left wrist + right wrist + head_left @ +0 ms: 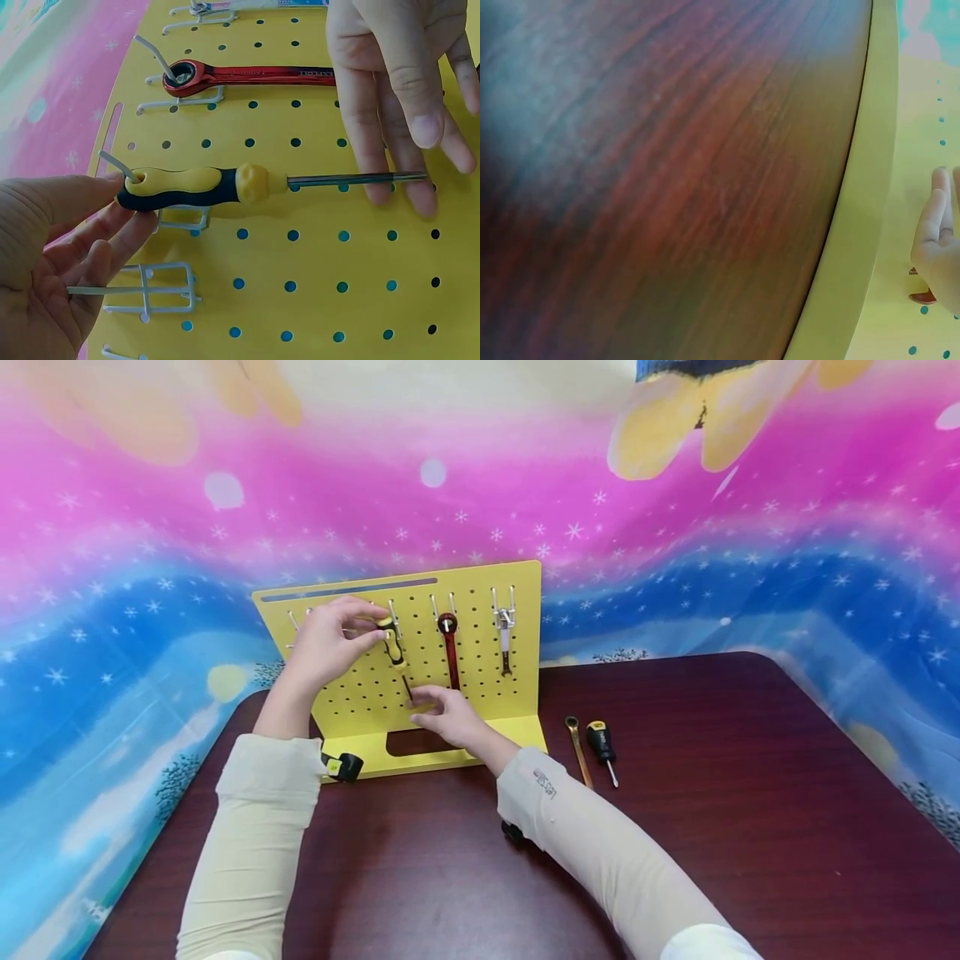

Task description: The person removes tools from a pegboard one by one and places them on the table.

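A screwdriver with a yellow-and-black handle hangs on a yellow pegboard, a hook's prong passing through the hole in its handle. My left hand pinches the handle's end between thumb and fingers. Beside the shaft is my right hand, palm up with its fingers extended; in the left wrist view the fingers lie behind the shaft near its tip. Whether they touch it I cannot tell. Only part of the right hand shows in the right wrist view, at the edge.
A red ratchet wrench and an adjustable wrench hang farther right on the board. Another ratchet wrench and a black-and-yellow screwdriver lie on the dark wooden table. A white wire hook projects beside the left hand.
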`<state>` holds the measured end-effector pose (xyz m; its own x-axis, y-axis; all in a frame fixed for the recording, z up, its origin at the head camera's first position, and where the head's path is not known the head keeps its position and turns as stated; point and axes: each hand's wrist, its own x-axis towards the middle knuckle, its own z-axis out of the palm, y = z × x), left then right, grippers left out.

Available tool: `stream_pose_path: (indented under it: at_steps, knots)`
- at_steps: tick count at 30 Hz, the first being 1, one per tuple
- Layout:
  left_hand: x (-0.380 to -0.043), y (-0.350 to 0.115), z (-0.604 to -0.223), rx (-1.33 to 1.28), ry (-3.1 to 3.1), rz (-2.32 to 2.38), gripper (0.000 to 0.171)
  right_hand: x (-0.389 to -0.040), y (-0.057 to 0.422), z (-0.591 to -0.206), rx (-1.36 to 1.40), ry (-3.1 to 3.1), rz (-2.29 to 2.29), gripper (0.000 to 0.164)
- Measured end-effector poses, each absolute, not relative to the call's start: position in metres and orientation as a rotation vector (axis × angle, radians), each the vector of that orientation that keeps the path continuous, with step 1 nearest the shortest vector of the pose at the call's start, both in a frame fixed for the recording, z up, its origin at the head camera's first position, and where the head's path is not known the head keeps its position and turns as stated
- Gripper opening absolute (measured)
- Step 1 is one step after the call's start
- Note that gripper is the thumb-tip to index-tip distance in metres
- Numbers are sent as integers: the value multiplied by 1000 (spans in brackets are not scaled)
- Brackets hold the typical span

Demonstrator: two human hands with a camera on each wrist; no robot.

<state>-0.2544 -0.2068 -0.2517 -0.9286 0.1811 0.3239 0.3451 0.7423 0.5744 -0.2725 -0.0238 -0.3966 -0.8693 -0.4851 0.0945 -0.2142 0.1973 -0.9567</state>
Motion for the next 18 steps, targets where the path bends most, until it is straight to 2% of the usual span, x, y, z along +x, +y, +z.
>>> stream_pose_path:
  at_steps: [6, 18]
  knots:
    - [-255, -207, -253, -412, -2695, -975, 34, -269, -22, -398, -705, 2241, -1734, 37]
    - [-253, -206, -253, -409, -2746, -952, 40, -268, -20, -400, -848, 2178, -1839, 34]
